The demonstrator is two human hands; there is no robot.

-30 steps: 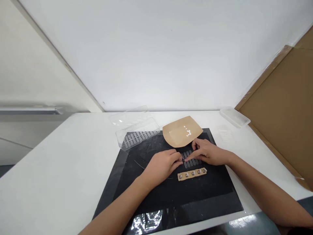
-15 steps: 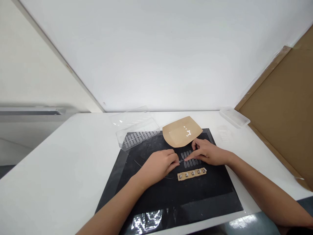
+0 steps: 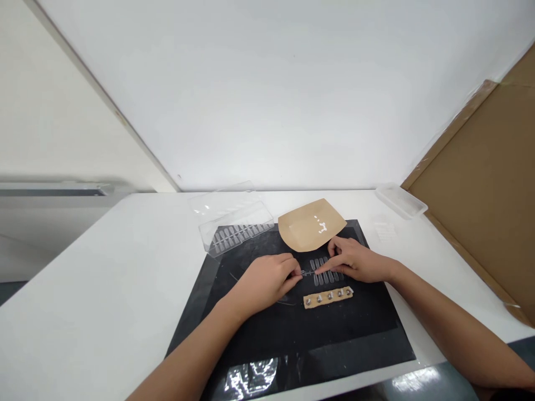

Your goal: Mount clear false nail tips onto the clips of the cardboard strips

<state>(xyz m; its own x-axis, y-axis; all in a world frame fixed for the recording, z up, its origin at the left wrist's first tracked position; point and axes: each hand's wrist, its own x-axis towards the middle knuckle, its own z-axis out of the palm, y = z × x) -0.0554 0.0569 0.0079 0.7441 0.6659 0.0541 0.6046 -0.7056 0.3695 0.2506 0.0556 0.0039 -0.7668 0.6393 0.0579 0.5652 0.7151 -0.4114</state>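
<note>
A comb-like strip of clear false nail tips (image 3: 321, 278) lies on the black mat (image 3: 326, 345), its nails in two rows along a central stem. My left hand (image 3: 270, 278) is closed in a pinch at the strip's left end, where the bare stem shows. From the right, my right hand (image 3: 355, 260) rests over the strip, index finger stretched out and touching the stem, other fingers bent. Just below, a tan strip (image 3: 324, 299) carries several small round metallic pieces with white bits beside them.
A brown paper tray (image 3: 292, 225) with small white pieces sits behind the hands. To its left is an open clear plastic box (image 3: 204, 229) holding more nail tips. A translucent tray (image 3: 401, 201) stands at the back right, near a cardboard panel (image 3: 480, 184).
My left hand has shifted slightly left, exposing more of the stem between the hands. My right hand stays in place with its index finger on the strip.
</note>
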